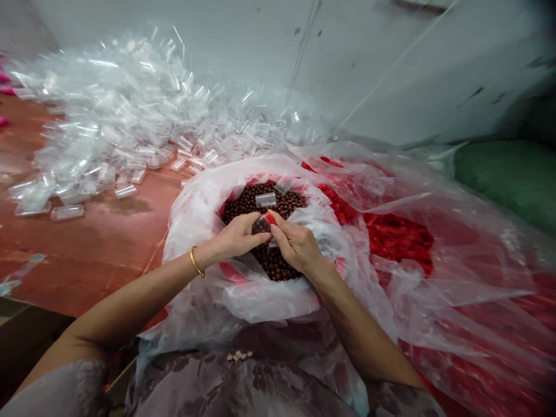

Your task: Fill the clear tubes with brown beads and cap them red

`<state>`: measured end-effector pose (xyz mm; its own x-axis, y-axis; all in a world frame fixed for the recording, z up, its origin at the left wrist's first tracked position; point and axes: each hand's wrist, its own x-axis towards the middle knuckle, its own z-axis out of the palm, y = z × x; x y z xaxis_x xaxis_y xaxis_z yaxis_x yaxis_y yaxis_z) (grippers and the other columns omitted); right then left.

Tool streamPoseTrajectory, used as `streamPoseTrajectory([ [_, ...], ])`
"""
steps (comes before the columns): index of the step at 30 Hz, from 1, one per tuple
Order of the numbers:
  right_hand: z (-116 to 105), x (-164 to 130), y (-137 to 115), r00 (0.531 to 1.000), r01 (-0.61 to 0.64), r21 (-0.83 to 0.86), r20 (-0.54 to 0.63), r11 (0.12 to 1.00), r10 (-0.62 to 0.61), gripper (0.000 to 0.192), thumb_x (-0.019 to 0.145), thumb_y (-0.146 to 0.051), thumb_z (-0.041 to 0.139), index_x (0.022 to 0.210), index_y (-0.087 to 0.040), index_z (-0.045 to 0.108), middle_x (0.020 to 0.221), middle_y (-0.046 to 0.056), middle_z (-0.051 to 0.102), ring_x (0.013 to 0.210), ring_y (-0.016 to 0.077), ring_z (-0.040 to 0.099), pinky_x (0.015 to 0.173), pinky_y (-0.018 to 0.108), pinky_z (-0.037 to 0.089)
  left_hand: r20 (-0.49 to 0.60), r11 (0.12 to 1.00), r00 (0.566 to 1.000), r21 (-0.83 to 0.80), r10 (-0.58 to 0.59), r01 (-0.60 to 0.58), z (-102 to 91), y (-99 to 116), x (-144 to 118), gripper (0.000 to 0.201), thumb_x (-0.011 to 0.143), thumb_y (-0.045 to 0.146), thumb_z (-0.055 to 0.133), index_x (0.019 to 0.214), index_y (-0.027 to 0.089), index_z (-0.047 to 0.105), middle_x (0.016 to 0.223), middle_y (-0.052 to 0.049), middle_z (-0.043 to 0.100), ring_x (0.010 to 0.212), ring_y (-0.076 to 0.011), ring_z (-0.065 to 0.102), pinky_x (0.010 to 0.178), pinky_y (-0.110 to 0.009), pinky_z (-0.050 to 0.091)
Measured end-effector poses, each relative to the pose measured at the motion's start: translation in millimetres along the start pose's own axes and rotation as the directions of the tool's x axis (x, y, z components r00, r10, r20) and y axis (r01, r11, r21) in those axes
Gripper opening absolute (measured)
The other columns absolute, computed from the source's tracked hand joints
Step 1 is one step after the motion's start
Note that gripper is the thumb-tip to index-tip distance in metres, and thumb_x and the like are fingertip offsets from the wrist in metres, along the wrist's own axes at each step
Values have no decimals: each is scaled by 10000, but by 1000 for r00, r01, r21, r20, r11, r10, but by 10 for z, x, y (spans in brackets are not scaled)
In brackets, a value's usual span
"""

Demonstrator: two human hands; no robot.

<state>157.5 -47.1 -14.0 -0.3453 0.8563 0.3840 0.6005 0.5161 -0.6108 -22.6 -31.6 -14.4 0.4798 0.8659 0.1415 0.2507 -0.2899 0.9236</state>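
Note:
My left hand (238, 236), with a gold bangle at the wrist, grips a small clear plastic tube (261, 225) with dark brown balls showing through it. At the tube's right end is a red cap (270, 218), pinched by the fingers of my right hand (297, 242). Both hands are close together above a white plastic bag (186, 202) full of small brown balls (280, 270). On the balls lies a loose clear tube (265, 200), and another clear piece (284, 185) rests by the bag's far rim.
A large heap of clear tubes (113, 110) covers the back left of the reddish-brown table (108, 237). To the right, a translucent bag (469, 243) holds many red pieces (397, 234). A pale wall (369, 58) stands behind, with something green (504, 174) at far right.

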Motion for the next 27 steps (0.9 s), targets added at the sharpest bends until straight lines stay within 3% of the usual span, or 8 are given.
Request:
streamPoseTrajectory([
  [5, -160, 65, -21, 998, 53, -53, 22, 997, -52, 490, 928, -532, 389, 908, -209, 756, 719, 78, 714, 593, 184, 622, 598, 319, 485, 46, 1000, 999, 18, -16, 15, -1, 79, -8, 301, 776, 434, 607, 728, 150, 521, 674, 34, 498, 619, -96, 420, 563, -225, 324],
  [8, -119, 191, -42, 991, -73, 144, -105, 987, 89, 637, 923, -634, 299, 730, -210, 734, 551, 35, 582, 530, 149, 545, 555, 295, 446, 130, 997, 991, 78, -13, 2, 6, 121, 9, 303, 738, 427, 654, 702, 149, 539, 632, 47, 481, 580, -86, 410, 536, -217, 293],
  [10, -5, 277, -59, 969, -170, 357, -107, 918, 221, 725, 913, -679, 204, 849, -195, 739, 604, 31, 573, 544, 139, 534, 547, 285, 447, 155, 988, 988, 151, -9, -14, 13, 133, 13, 287, 709, 393, 684, 667, 150, 538, 589, 57, 460, 541, -77, 393, 517, -215, 267],
  [12, 121, 338, -78, 961, -238, 508, -1, 828, 276, 807, 897, -705, 104, 1137, -193, 680, 789, 49, 630, 647, 142, 584, 611, 285, 487, 123, 971, 992, 235, 2, -31, 23, 130, 5, 261, 699, 362, 691, 651, 149, 548, 558, 58, 457, 514, -74, 384, 512, -218, 260],
  [15, 229, 363, -106, 961, -274, 517, 127, 811, 245, 817, 886, -711, 45, 1452, -243, 403, 1142, 67, 620, 966, 168, 622, 864, 323, 501, 85, 917, 996, 393, 39, -69, 44, 104, -23, 203, 711, 333, 672, 684, 144, 603, 558, 31, 525, 504, -90, 428, 520, -228, 285],
  [18, 229, 344, -124, 980, -196, 383, 115, 903, 164, 747, 902, -704, 125, 1503, -295, 296, 1356, 55, 529, 1238, 198, 501, 1097, 403, 349, 82, 834, 996, 546, 42, -81, 59, 76, -49, 194, 703, 328, 668, 771, 146, 663, 624, -18, 630, 554, -140, 541, 537, -243, 331],
  [22, 226, 315, -150, 992, -121, 252, 59, 960, 109, 764, 881, -736, 206, 1491, -293, 331, 1477, 50, 429, 1370, 236, 364, 1183, 466, 183, 52, 734, 999, 678, 12, -44, 63, 65, -56, 231, 686, 329, 672, 840, 157, 688, 664, -48, 678, 625, -195, 624, 558, -260, 378],
  [27, 237, 307, -263, 948, -316, 533, 198, 785, 247, 852, 866, -752, 88, 1468, -222, 375, 1339, 76, 553, 1262, 209, 495, 1111, 398, 354, 58, 722, 993, 683, 99, -112, 91, 106, -70, 182, 693, 337, 663, 741, 162, 646, 615, -27, 644, 560, -160, 576, 537, -247, 357],
])
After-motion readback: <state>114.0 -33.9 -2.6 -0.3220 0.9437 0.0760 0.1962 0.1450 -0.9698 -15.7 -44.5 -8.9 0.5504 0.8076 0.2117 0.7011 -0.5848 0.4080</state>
